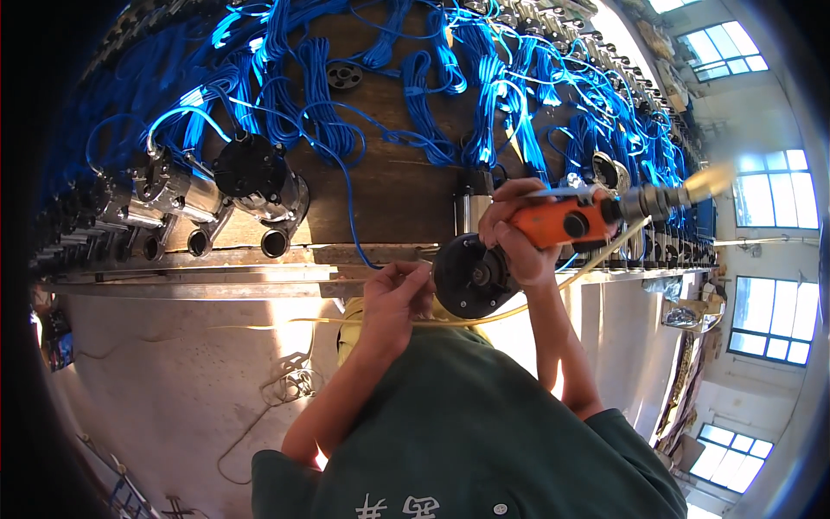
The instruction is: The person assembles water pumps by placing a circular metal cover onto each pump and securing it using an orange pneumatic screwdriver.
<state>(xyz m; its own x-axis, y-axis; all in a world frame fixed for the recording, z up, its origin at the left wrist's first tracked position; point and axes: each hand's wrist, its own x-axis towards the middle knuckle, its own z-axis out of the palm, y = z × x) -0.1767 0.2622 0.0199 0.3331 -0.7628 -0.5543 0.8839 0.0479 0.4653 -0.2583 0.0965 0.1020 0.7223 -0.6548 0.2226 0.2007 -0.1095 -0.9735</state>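
Observation:
My right hand (519, 238) is wrapped round an orange hand-held power tool (553, 223), which lies sideways with its metal collar and blurred yellowish end to the right. Below that hand is the black round end (462, 285) of a pump-like unit, showing a central shaft and small screws. My left hand (398, 298) is closed at the left side of this black end, thumb and fingertips pinched together. What sits between them is too small to tell. A thin blue cable (353, 208) runs down to the left hand's fingers.
Bundles of blue cable (328, 99) lie over the wooden bench (389, 195). Metal cylindrical units (264, 186) line its near edge on both sides. A yellow hose (510, 313) crosses before my body. Another cord (290, 381) lies coiled on the floor, and windows (774, 316) stand right.

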